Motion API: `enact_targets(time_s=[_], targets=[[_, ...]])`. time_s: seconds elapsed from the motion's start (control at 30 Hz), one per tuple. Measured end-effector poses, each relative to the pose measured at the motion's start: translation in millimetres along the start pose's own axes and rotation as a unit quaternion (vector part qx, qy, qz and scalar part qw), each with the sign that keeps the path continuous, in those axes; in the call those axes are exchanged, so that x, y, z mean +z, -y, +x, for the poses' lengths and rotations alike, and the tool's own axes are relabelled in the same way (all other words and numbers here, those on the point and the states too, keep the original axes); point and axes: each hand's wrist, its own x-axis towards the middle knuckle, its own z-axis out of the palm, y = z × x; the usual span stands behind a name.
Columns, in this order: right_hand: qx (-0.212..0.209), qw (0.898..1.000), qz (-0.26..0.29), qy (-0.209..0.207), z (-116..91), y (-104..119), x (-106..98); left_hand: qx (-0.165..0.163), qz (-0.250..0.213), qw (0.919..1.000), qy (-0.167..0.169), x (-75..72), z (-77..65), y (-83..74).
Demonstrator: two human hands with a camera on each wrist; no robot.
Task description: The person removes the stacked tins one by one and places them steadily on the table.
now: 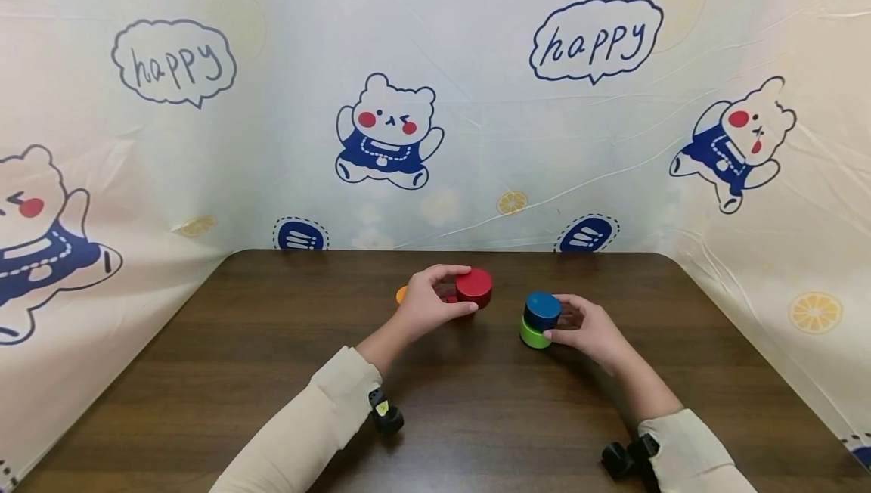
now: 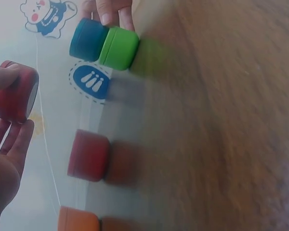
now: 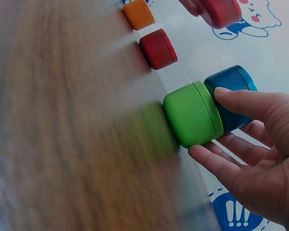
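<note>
In the head view there's a dark brown wood-grain worktop (image 1: 463, 402) with rounded far corners, boxed in at the back and both sides by a pale printed sheet (image 1: 476, 122): cartoon bears, citrus slices, "happy" bubbles, a few long creases. The left hand (image 1: 425, 300) has a red container (image 1: 474, 289) pinched between thumb and fingers, up off the wood, and the right hand (image 1: 588, 330) is gripping a blue container (image 1: 542, 311) that sits right on a green container (image 1: 534, 336). An orange container (image 1: 401, 295) peeks out from behind the left hand. The left wrist view comes out sideways, with the grain kinda blurry, but the worktop's shiny enough to mirror stuff, and a second red container (image 2: 89, 156) stands on it between the orange container and the blue-and-green stack. The right wrist view's tipped over too: right thumb on the blue container's side, fingers around the far side, green container touching the worktop with a smeary green reflection, sheet filling the background.
</note>
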Motion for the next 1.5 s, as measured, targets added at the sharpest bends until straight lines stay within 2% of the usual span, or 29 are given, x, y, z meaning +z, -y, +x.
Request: enact_targets(time_s=[0.33, 0.63, 1.0, 1.1, 1.33, 1.37, 1.5], targets=[[0.014, 1.000, 0.004, -0.004, 0.2, -1.1, 0.3, -0.008, 0.007, 0.9998, -0.018, -10.1, -8.2, 10.7], [0.008, 1.000, 0.006, -0.005, -0.2, -1.3, 0.5, -0.016, -0.010, 0.9994, -0.027, -27.0, -12.7, 17.9], [0.007, 1.000, 0.004, -0.006, -0.7, -1.2, 0.2, -0.033, -0.007, 0.9987, -0.039, -41.5, -19.1, 22.5], [0.007, 1.000, 0.003, -0.006, -0.8, -1.2, 0.2, -0.039, 0.000, 0.9984, -0.042, -45.1, -20.3, 21.2], [0.003, 1.000, 0.004, -0.008, 0.2, -2.6, 0.2, -0.036, 0.020, 0.9982, -0.042, -51.4, -34.3, -11.3], [0.004, 1.000, 0.004, -0.008, 0.2, -2.6, 0.2, -0.038, 0.022, 0.9981, -0.044, -52.5, -34.6, -10.9], [0.005, 1.000, 0.004, -0.008, 0.0, -2.4, 0.4, -0.050, 0.022, 0.9969, -0.056, -58.1, -30.3, 6.5]])
